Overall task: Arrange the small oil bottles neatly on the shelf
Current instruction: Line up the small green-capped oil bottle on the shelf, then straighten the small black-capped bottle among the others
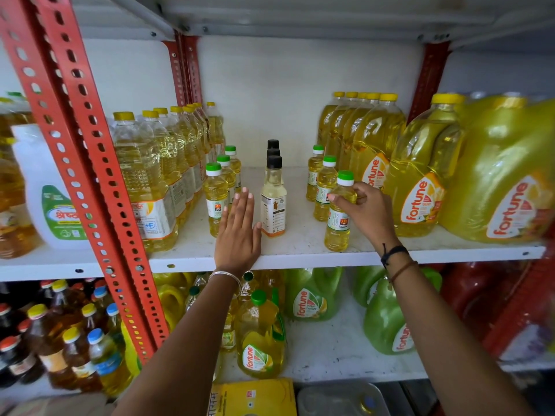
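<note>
On the white shelf [300, 253] stand three rows of small oil bottles, each row running front to back. The left row [215, 202] has green caps, the middle row [273, 202] has black caps, the right row [322, 187] has green caps. My right hand [365, 211] grips the front green-capped bottle [338, 223] of the right row, which stands upright on the shelf. My left hand [238, 232] lies flat with fingers straight, between the left and middle rows, touching the front left bottle's side.
Tall yellow-capped oil bottles [156, 175] line the left of the shelf; large Fortune jugs [420, 190] fill the right. A red slotted upright [90, 163] stands at left. The lower shelf holds green and yellow jugs [312, 295] and several dark bottles [60, 334].
</note>
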`<control>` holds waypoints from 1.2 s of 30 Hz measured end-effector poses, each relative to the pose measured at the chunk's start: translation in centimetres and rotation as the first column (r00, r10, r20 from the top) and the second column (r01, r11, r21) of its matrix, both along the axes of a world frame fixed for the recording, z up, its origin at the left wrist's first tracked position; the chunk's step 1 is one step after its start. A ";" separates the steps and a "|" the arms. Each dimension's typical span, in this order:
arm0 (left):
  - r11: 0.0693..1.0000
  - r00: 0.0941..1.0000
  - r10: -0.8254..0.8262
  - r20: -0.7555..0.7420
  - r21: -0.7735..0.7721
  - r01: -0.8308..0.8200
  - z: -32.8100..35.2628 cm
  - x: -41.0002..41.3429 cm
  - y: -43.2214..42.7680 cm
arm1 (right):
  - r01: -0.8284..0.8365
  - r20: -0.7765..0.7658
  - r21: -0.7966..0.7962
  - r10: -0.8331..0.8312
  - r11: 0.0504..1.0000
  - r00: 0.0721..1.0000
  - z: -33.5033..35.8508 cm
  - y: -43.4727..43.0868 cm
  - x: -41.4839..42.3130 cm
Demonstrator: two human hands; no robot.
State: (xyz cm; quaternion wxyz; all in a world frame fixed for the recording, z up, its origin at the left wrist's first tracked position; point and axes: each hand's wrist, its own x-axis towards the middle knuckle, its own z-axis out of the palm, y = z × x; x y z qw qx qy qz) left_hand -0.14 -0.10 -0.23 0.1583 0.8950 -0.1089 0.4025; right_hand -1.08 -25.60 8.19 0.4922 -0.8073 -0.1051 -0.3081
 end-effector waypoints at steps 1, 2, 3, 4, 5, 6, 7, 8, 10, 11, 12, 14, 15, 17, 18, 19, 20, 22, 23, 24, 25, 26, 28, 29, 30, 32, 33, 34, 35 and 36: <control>1.000 1.000 0.001 0.000 0.001 -0.001 0.0 0.0 0.0 | 0.005 -0.004 -0.004 -0.005 1.000 1.000 0.0 0.0 -0.1; 1.000 1.000 0.001 -0.001 0.000 -0.001 0.0 -0.1 0.0 | 0.008 -0.006 -0.007 -0.008 1.000 1.000 0.0 0.0 -0.1; 1.000 1.000 0.001 -0.001 0.000 -0.001 0.0 0.0 0.0 | 0.012 -0.006 -0.011 -0.012 1.000 1.000 0.0 0.0 -0.1; 1.000 1.000 0.003 -0.001 0.000 -0.003 0.0 0.0 0.0 | 0.019 -0.005 -0.017 -0.019 1.000 1.000 -0.1 0.0 -0.1; 1.000 1.000 0.004 -0.001 0.000 -0.004 0.0 0.0 -0.1 | 0.026 -0.005 -0.026 -0.026 0.999 1.000 -0.2 0.0 -0.1; 1.000 1.000 0.005 -0.003 0.002 -0.005 0.1 0.0 0.0 | 0.033 -0.005 -0.037 -0.033 0.999 0.999 -0.3 0.0 -0.1; 1.000 1.000 0.004 -0.006 0.000 -0.004 0.1 -0.1 -0.1 | 0.038 -0.010 -0.052 -0.038 0.998 0.999 -0.4 0.0 -0.1; 1.000 1.000 0.001 -0.008 -0.003 -0.001 0.1 -0.1 -0.1 | 0.047 -0.019 -0.068 -0.048 0.997 0.999 -0.5 0.1 -0.2; 1.000 1.000 -0.010 -0.010 -0.016 0.010 0.1 -0.3 0.0 | 0.099 -0.030 -0.071 -0.102 0.992 0.994 -0.7 0.3 -0.7; 1.000 1.000 -0.017 -0.009 -0.022 0.017 0.1 -0.5 0.1 | 0.140 -0.021 -0.047 -0.141 0.989 0.990 -0.7 0.5 -1.2; 0.999 1.000 -0.024 -0.005 -0.022 0.023 0.1 -0.7 0.3 | 0.183 0.014 -0.009 -0.182 0.983 0.983 -0.6 0.8 -1.8; 0.999 1.000 -0.027 0.010 -0.026 0.028 0.1 -1.2 0.7 | 0.236 0.171 0.077 -0.246 0.969 0.954 -0.3 1.7 -2.9; 0.999 1.000 -0.017 0.017 -0.039 0.018 0.1 -1.4 1.2 | 0.232 0.259 0.113 -0.254 0.966 0.932 -0.1 2.4 -3.3; 0.998 0.999 0.021 0.029 -0.056 -0.020 0.2 -1.8 2.4 | 0.177 0.368 0.143 -0.219 0.974 0.904 0.2 4.0 -3.9; 0.998 0.998 0.043 0.037 -0.048 -0.041 0.4 -1.9 3.0 | 0.135 0.388 0.138 -0.179 0.981 0.904 0.4 4.9 -3.9; 0.998 0.997 0.057 0.045 -0.032 -0.055 0.6 -1.9 3.7 | 0.090 0.387 0.125 -0.132 0.988 0.913 0.6 6.0 -3.8; 0.998 0.997 0.060 0.050 -0.016 -0.060 0.9 -1.8 4.2 | 0.049 0.368 0.105 -0.084 0.993 0.926 0.7 7.0 -3.4; 0.999 0.997 0.050 0.052 0.011 -0.051 1.3 -1.5 4.9 | -0.017 0.297 0.069 -0.005 0.998 0.955 0.7 8.9 -2.2; 0.999 0.998 0.044 0.053 0.022 -0.046 1.4 -1.3 5.1 | -0.051 0.238 0.069 0.033 0.996 0.971 0.6 9.8 -1.4; 0.999 0.998 0.039 0.051 0.029 -0.040 1.4 -1.1 5.2 | -0.086 0.166 0.090 0.071 0.992 0.984 0.6 10.5 -0.6; 0.999 0.998 0.033 0.052 0.034 -0.034 1.2 -1.0 5.2 | -0.117 0.091 0.126 0.106 0.985 0.990 0.6 11.2 0.2; 0.999 0.998 0.028 0.057 0.039 -0.030 1.1 -0.9 5.3 | -0.142 0.027 0.166 0.139 0.976 0.990 0.6 11.7 1.0; 0.999 0.997 0.021 0.068 0.039 -0.023 0.9 -0.7 5.4 | -0.182 -0.061 0.218 0.199 0.959 0.978 0.7 12.4 2.6; 0.999 0.998 0.016 0.069 0.036 -0.019 0.9 -0.6 5.5 | -0.197 -0.090 0.232 0.223 0.952 0.971 0.6 12.6 3.3; 0.999 0.998 0.012 0.069 0.036 -0.014 0.9 -0.6 5.5 | -0.209 -0.109 0.244 0.241 0.947 0.964 0.6 12.6 3.8; 0.999 0.998 0.005 0.070 0.040 -0.008 0.9 -0.6 5.5 | -0.227 -0.124 0.259 0.265 0.939 0.956 0.5 12.6 4.4; 0.999 0.998 0.002 0.068 0.041 -0.005 0.9 -0.6 5.6 | -0.233 -0.124 0.257 0.271 0.938 0.955 0.4 12.6 4.7; 0.999 0.998 0.000 0.065 0.040 -0.002 0.9 -0.6 5.6 | -0.235 -0.119 0.248 0.271 0.940 0.955 0.4 12.5 4.8; 0.999 0.998 -0.001 0.062 0.036 -0.001 0.8 -0.6 5.6 | -0.233 -0.110 0.231 0.263 0.945 0.958 0.5 12.4 4.9; 0.999 0.998 -0.001 0.059 0.034 -0.001 0.8 -0.6 5.7 | -0.228 -0.099 0.208 0.253 0.951 0.962 0.5 12.3 4.9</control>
